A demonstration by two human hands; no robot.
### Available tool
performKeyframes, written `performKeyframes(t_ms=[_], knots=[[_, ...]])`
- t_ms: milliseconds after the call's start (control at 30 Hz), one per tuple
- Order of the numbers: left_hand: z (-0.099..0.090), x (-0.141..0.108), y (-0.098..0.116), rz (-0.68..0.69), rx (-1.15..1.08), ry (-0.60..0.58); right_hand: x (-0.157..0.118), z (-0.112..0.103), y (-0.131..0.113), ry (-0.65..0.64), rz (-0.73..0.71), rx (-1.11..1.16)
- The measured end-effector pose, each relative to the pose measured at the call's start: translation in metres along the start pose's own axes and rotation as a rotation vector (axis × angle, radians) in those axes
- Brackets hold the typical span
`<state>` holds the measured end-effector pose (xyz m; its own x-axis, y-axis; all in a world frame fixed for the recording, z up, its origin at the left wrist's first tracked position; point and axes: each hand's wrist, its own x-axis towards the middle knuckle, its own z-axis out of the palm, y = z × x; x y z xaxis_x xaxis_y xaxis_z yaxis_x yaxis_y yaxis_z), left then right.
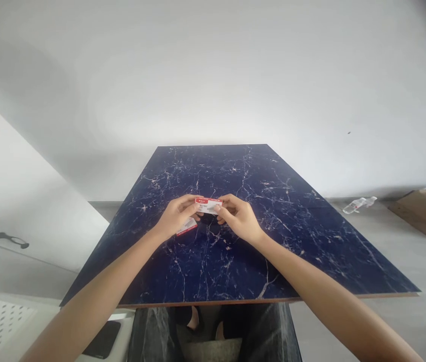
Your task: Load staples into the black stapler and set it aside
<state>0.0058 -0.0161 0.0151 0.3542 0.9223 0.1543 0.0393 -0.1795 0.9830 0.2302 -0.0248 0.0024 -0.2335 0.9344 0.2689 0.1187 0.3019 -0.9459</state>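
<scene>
1. While both hands are meeting above the middle of the dark blue, marble-patterned worktop (235,271), they are holding a small red-and-white printed card (208,205), or possibly a thin packet, between them.
2. The left hand (177,216) is pinching its left end between thumb and fingers; the right hand (242,217) is gripping the right end, its thumb pressing on the printed face.
3. A second red-and-white card (187,227) is lying just below the left hand, partly hidden by it; whether the fingers are touching it is not clear.
4. Judging by its size, the held piece is probably weighing very little; it is looking fairly stiff and smooth, so it could be slipping or creasing under a hard squeeze. Its short ends are offering the best hold, with light thumb pressure.
5. Off to the right, beyond the worktop, a clear plastic bottle (359,204) is lying near an open cardboard box (420,213).
</scene>
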Motion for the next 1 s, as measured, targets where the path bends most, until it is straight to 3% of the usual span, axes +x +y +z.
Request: performKeyframes(t_ms=[333, 600, 767, 1000], knots=[[-0.004, 0.000, -0.002, -0.104, -0.191, -0.060, 0.004, -0.006, 0.002, -0.038, 0.024, 0.019], [-0.009, -0.001, -0.005, -0.088, -0.292, -0.098, 0.005, -0.006, 0.001, -0.083, 0.051, 0.046], [-0.004, 0.000, -0.007, -0.113, -0.260, -0.035, 0.007, -0.008, 0.001, -0.131, 0.042, 0.062], [-0.004, 0.001, -0.003, -0.127, -0.243, 0.048, 0.012, -0.020, -0.002, -0.017, 0.006, 0.114]])
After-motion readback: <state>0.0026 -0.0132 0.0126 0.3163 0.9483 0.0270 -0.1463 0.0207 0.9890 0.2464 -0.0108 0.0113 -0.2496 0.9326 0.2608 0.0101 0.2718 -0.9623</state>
